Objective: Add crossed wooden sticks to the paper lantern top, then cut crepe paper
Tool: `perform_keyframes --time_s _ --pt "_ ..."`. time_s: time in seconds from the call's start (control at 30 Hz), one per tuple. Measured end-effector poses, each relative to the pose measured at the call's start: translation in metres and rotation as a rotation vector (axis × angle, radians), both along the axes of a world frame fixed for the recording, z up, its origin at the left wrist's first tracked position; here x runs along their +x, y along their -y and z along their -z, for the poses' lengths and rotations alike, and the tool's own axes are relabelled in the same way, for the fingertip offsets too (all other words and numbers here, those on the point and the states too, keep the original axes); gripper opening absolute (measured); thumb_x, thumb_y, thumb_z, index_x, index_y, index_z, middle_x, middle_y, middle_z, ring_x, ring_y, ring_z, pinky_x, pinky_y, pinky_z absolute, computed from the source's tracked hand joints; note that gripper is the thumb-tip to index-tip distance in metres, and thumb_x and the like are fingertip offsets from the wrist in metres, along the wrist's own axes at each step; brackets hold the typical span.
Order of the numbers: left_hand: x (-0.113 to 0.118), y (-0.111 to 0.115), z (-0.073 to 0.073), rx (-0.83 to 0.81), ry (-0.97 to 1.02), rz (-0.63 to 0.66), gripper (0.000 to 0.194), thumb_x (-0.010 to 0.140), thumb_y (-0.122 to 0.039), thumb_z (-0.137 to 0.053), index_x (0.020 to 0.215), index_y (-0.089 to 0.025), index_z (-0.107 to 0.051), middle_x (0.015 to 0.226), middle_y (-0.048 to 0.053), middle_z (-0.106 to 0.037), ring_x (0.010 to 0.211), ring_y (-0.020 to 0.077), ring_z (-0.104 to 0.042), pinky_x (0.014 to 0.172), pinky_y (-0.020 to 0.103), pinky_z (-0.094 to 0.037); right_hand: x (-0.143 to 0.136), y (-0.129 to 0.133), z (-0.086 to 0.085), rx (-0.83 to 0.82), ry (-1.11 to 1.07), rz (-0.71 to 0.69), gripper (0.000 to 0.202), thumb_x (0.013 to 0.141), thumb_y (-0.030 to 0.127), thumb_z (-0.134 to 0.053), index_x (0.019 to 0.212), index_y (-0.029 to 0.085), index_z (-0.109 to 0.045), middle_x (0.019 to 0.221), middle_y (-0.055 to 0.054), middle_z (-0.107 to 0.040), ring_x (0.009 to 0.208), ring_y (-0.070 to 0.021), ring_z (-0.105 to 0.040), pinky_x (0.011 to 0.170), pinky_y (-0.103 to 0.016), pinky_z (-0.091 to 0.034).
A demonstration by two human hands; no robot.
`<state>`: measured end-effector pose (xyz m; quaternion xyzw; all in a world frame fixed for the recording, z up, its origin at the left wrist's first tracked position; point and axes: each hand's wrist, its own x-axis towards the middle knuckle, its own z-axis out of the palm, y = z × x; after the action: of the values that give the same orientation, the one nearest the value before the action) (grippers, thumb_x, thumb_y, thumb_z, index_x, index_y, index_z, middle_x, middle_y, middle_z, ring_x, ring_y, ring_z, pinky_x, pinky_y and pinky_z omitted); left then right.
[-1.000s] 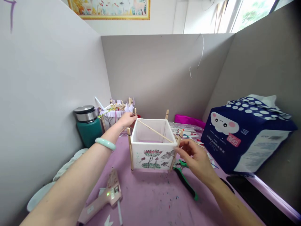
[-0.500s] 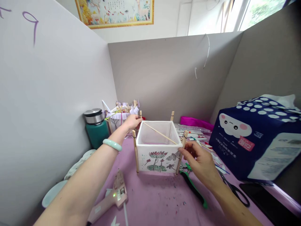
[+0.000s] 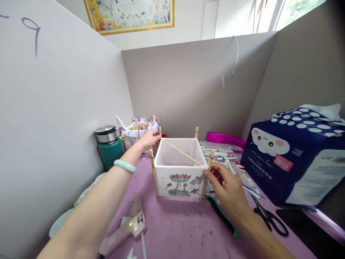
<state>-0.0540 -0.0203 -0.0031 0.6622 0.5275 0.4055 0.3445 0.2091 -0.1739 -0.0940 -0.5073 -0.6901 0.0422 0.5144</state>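
A white square box (image 3: 164, 180) with a lotus drawing on its front stands upright on the purple table, a bundled wooden stick post at each corner. Diagonally across its open top lies a thin wooden stick (image 3: 182, 152). My left hand (image 3: 151, 139), a pale green bangle on its wrist, reaches to the far left post (image 3: 160, 130) and is closed at that corner; its fingertips are partly hidden. At the near right corner, my right hand (image 3: 225, 183) grips the box, with the thumb against the front beside the post (image 3: 211, 157).
A pink glue gun (image 3: 136, 221) with a lit green light lies at front left. Green-handled pliers (image 3: 222, 216), scissors (image 3: 269, 218) and a black phone (image 3: 304, 228) lie to the right. A green bottle (image 3: 110, 149), a second decorated box (image 3: 130, 138) and a blue tissue pack (image 3: 265, 172) stand around.
The view has shifted slightly. Both hands stay at the same corners of the box, and the stick lies as before.
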Motion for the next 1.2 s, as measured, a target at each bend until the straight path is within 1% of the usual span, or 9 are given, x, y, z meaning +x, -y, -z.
perform_keyframes --time_s 0.17,0.23,0.33,0.47,0.6,0.7,0.83,1.0,1.2 --pt "-0.012 0.007 -0.011 0.075 -0.035 -0.055 0.022 0.076 -0.019 -0.058 0.097 -0.014 -0.063 0.095 0.008 -0.067 0.069 0.0145 -0.063 0.050 0.022 -0.047 0.002 0.000 0.004 -0.009 -0.018 -0.009 0.019 0.089 0.041 -0.054 0.092 0.022 -0.059 0.078 0.001 -0.063 0.061 -0.0130 -0.054 0.058 -0.026 -0.040" --pt "-0.015 0.009 -0.011 0.080 -0.037 -0.060 0.023 0.075 -0.019 -0.058 0.097 -0.014 -0.064 0.099 0.009 -0.067 0.073 0.0147 -0.063 0.051 0.021 -0.047 0.002 -0.001 0.005 -0.012 -0.015 -0.014 0.020 0.089 0.040 -0.054 0.092 0.022 -0.059 0.078 0.001 -0.063 0.062 -0.0132 -0.054 0.058 -0.027 -0.040" --pt "-0.014 0.008 -0.005 0.068 -0.016 -0.047 0.024 0.071 -0.020 -0.063 0.095 -0.014 -0.065 0.101 0.008 -0.068 0.077 0.0156 -0.063 0.055 0.021 -0.047 0.001 -0.002 0.004 -0.008 -0.022 -0.014 0.021 0.089 0.041 -0.054 0.094 0.021 -0.060 0.079 0.000 -0.063 0.062 -0.0135 -0.054 0.058 -0.027 -0.040" --pt "-0.003 0.003 0.007 0.039 0.065 0.006 0.022 0.072 -0.026 -0.066 0.090 -0.014 -0.065 0.095 0.006 -0.069 0.080 0.0158 -0.064 0.063 0.023 -0.049 -0.001 -0.002 0.005 -0.002 -0.042 -0.021 0.022 0.089 0.041 -0.054 0.094 0.021 -0.060 0.078 0.000 -0.062 0.061 -0.0139 -0.054 0.059 -0.027 -0.041" --pt "0.006 -0.004 0.018 0.011 0.141 -0.010 0.023 0.074 -0.034 -0.066 0.084 -0.014 -0.063 0.078 0.003 -0.068 0.066 0.0127 -0.062 0.061 0.023 -0.049 -0.002 -0.001 0.006 0.024 -0.036 -0.030 0.019 0.089 0.039 -0.054 0.089 0.021 -0.058 0.077 0.000 -0.060 0.062 -0.0135 -0.053 0.060 -0.027 -0.041" --pt "0.007 -0.010 0.022 0.013 0.161 -0.039 0.022 0.074 -0.036 -0.067 0.079 -0.014 -0.063 0.070 0.002 -0.065 0.058 0.0116 -0.060 0.058 0.023 -0.049 -0.003 -0.001 0.007 0.053 -0.040 -0.039 0.016 0.089 0.036 -0.055 0.087 0.021 -0.058 0.074 0.001 -0.058 0.062 -0.0129 -0.051 0.060 -0.026 -0.039" --pt "0.003 -0.016 0.024 0.025 0.143 -0.051 0.019 0.074 -0.031 -0.067 0.073 -0.013 -0.063 0.064 0.002 -0.063 0.055 0.0115 -0.059 0.058 0.024 -0.049 -0.004 -0.002 0.009 0.067 -0.041 -0.041 0.015 0.089 0.035 -0.055 0.084 0.021 -0.056 0.072 0.002 -0.055 0.060 -0.0128 -0.048 0.059 -0.026 -0.038" --pt "0.001 -0.018 0.024 0.032 0.124 -0.033 0.017 0.074 -0.028 -0.067 0.070 -0.013 -0.062 0.064 0.003 -0.063 0.055 0.0114 -0.060 0.059 0.023 -0.050 -0.003 -0.002 0.008 0.067 -0.029 -0.039 0.015 0.090 0.035 -0.055 0.083 0.021 -0.055 0.070 0.002 -0.054 0.060 -0.0130 -0.048 0.059 -0.026 -0.037" --pt "0.002 -0.012 0.020 0.061 0.120 -0.031 0.016 0.073 -0.029 -0.066 0.077 -0.014 -0.063 0.070 0.002 -0.065 0.058 0.0111 -0.060 0.056 0.022 -0.049 0.001 -0.001 0.010 0.106 0.009 -0.018 0.014 0.089 0.034 -0.056 0.091 0.021 -0.058 0.077 0.002 -0.057 0.062 -0.0125 -0.050 0.063 -0.026 -0.039"
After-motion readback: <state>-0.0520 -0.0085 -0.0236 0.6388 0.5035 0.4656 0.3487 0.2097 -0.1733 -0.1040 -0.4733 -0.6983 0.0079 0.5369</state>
